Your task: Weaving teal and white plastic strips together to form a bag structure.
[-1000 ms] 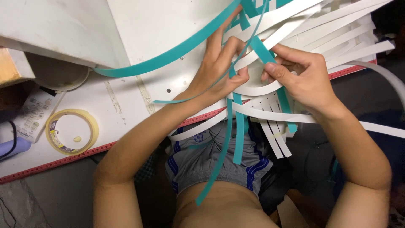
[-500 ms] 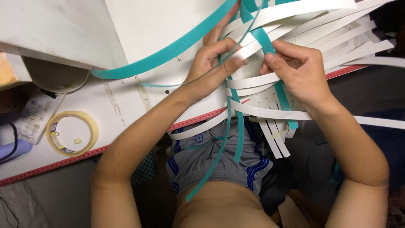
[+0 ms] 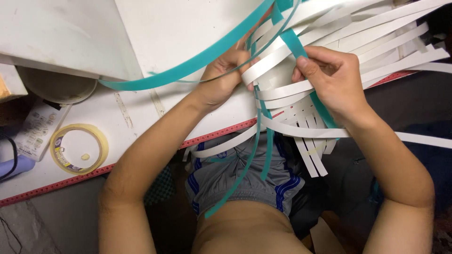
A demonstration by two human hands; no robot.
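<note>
At the edge of a white worktable, your left hand curls closed around a flat white plastic strip, thumb and fingers pinching its end where it crosses a long curved teal plastic strip. Your right hand is bent over the woven patch of white strips, fingers folded down and pressing a short teal strip against it; how tightly it grips cannot be told, since the fingertips are hidden underneath. The woven work sits between both hands, partly on the tabletop and partly overhanging your lap, with loose white ends and thin teal ends dangling over grey shorts with blue stripes. More white strips fan out to the upper right. Well apart to the left lie a roll of clear yellowish tape, a white remote control just beside it, and a round beige bowl tucked under a raised white board.
</note>
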